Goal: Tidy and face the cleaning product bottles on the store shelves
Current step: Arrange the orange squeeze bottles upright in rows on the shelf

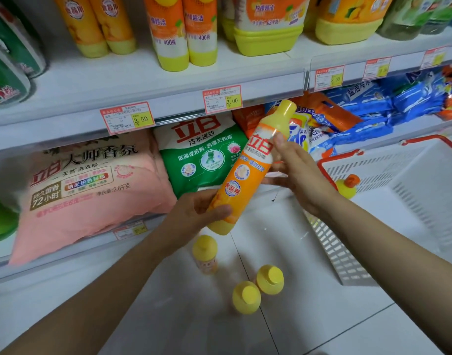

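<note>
Held item: an orange dish-soap bottle (248, 170) with a yellow cap, tilted, cap end up toward the shelf edge, label facing the wearer.
Left hand (194, 216): wraps the bottle's lower body, thumb across the front just above the yellow base.
Right hand (299, 175): steadies the upper half, thumb on the label near the shoulder, fingers behind the bottle.
Location: the bottle is in mid-air in front of the lower shelf, between the green detergent bag (204, 155) and the white basket (335, 252) with a red rim.
Target, as judged: the upper shelf (117, 83), where matching orange bottles (186, 34) stand above the 3.00 price tag (222, 98).
Waiting: three yellow-capped bottles (246, 297) stand on the floor tiles below; another bottle (346, 187) lies in the basket.
Nearby: a pink washing-powder bag (91, 185) lies on the lower shelf.
Doing it well: turn the bottle upright before it reaches the shelf lip, set its base flat beside the matching row, then rotate it so the label looks straight out, level with its neighbours.
Risk: a tilted entry could knock the front row over; the upper hand should guide the neck until the base is seated.
</note>
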### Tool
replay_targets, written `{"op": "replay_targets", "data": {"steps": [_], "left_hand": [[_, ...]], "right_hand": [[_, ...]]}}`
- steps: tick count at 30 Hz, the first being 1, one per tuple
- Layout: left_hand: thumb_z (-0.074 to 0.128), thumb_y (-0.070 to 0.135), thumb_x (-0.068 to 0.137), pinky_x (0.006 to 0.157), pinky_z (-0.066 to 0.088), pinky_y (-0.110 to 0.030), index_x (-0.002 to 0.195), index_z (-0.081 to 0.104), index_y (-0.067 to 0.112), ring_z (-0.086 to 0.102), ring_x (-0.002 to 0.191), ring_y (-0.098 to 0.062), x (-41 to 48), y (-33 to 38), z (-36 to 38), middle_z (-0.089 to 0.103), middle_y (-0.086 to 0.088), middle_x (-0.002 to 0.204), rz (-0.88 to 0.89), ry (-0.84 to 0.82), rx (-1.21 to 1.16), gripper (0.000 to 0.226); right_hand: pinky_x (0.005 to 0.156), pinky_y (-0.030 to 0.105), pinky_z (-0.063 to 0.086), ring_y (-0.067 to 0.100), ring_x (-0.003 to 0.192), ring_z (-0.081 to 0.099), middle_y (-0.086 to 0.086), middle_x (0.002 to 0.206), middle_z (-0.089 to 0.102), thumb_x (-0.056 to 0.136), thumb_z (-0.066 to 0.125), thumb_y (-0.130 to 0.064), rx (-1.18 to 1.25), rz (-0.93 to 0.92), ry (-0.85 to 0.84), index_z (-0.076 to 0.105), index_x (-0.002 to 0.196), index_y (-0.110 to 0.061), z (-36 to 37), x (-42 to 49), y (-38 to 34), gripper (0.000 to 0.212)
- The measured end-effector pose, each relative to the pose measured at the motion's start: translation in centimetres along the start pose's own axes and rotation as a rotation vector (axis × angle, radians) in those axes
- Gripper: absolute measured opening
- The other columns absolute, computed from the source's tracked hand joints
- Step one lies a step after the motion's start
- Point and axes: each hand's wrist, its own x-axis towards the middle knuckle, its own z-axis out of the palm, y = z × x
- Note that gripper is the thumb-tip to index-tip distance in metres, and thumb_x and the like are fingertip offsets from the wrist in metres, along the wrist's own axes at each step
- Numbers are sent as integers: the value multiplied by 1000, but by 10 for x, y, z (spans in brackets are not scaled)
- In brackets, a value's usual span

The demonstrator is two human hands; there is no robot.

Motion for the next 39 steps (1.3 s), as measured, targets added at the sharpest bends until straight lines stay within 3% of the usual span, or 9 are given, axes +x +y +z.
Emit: {"op": "replay_targets", "data": {"steps": [5, 12, 16, 21, 24, 28, 32, 35, 39], "left_hand": [[76, 62, 68, 93, 54, -42, 107, 74, 15, 69, 100, -30, -14, -14, -5, 72, -17, 110, -154, -225, -231, 61], [61, 68, 75, 81, 59, -41, 130, 55, 13, 68, 101, -38, -6, 3, -13, 68, -21, 117, -224, -186, -375, 78], [84, 62, 55, 75, 58, -33, 119, 59, 17, 70, 95, -30, -4, 2, -8, 72, -14, 108, -65, 5, -307, 82], [85, 41, 57, 68, 53, -17, 109, 57, 32, 65, 87, -5, -3, 0, -5, 66, 4, 100, 180, 304, 162, 59], [73, 56, 64, 73, 54, -22, 118, 55, 36, 66, 93, -6, -5, 4, -10, 65, 6, 108, 116, 195, 130, 61], [66, 63, 72, 79, 55, -32, 104, 70, 25, 68, 89, -15, -4, 8, -15, 73, -2, 98, 14, -57, -33, 50], [80, 74, 45, 74, 54, -24, 104, 65, 22, 70, 86, -12, -2, 3, -9, 74, -1, 94, 68, 173, 45, 80], [82, 67, 46, 64, 44, -6, 99, 59, 30, 60, 76, 9, -5, 6, -5, 65, 16, 84, 130, 428, 371, 68], [77, 73, 53, 82, 46, -19, 128, 45, 35, 55, 99, 4, -6, 6, 11, 58, 15, 115, 160, 337, 500, 90]], "right_hand": [[61, 19, 56, 8, 81, 73, 5, 108, 71, 90, 64, -39, -52, 58, -47, 52, 130, -10, -1, 3, -4, 50], [70, 26, 59, 15, 90, 73, 8, 106, 73, 94, 62, -25, 194, -7, 28, 53, 131, -3, 2, 1, -7, 44], [95, 41, 56, 24, 111, 68, 12, 126, 66, 91, 66, -27, 303, 15, 13, 38, 145, -7, 3, 5, -11, 64], [69, 28, 60, 23, 98, 71, 16, 121, 67, 90, 69, -30, 161, 36, 89, 50, 130, -5, 8, 4, -7, 51], [72, 30, 60, 20, 93, 70, 12, 111, 68, 93, 64, -17, 246, -45, 66, 49, 128, -6, 6, 1, -5, 39], [91, 46, 57, 25, 104, 68, 8, 113, 69, 86, 63, -14, 344, -150, -43, 39, 141, -6, 7, -2, -8, 61], [98, 44, 54, 21, 110, 64, 8, 116, 65, 94, 56, -20, 277, -138, -158, 50, 132, -11, 2, 1, -13, 40], [94, 42, 56, 20, 106, 67, 4, 109, 70, 93, 56, -21, 269, -156, -149, 55, 122, -10, -3, 0, -12, 31], [87, 45, 59, 26, 104, 70, 9, 113, 69, 88, 66, -25, 111, -322, -19, 55, 121, -6, 6, -10, -17, 40]]}}
